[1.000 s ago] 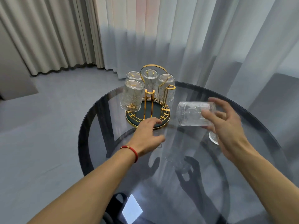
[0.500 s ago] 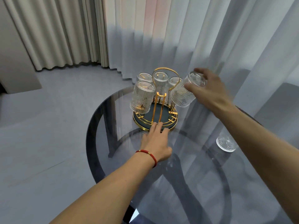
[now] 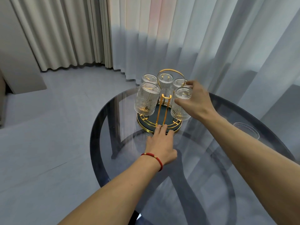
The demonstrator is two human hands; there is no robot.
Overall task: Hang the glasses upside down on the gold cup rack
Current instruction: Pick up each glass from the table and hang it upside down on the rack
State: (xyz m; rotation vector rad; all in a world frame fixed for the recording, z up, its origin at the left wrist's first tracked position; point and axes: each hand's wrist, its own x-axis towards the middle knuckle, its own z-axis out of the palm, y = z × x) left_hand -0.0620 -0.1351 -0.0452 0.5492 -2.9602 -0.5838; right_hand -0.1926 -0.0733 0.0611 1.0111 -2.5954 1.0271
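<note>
fifth glass goes onto the gold cup rack (image 3: 159, 122)

a second ago the right hand (image 3: 197, 101) carried the glass (image 3: 181, 103) on its side, off to the right of the rack; now the glass is inverted at the rack's near-right peg, base up, and the hand is closed around its side, thumb in front and fingers behind. the left hand (image 3: 161, 144) lies flat on the tabletop (image 3: 194, 184), fingers slightly spread and touching the rack's front rim, holding nothing. four other glasses already hang around the rack's handle. one more glass (image 3: 246, 129) stands on the tabletop, well to the right of the rack, so by my judgement one hang remains after release.
</note>
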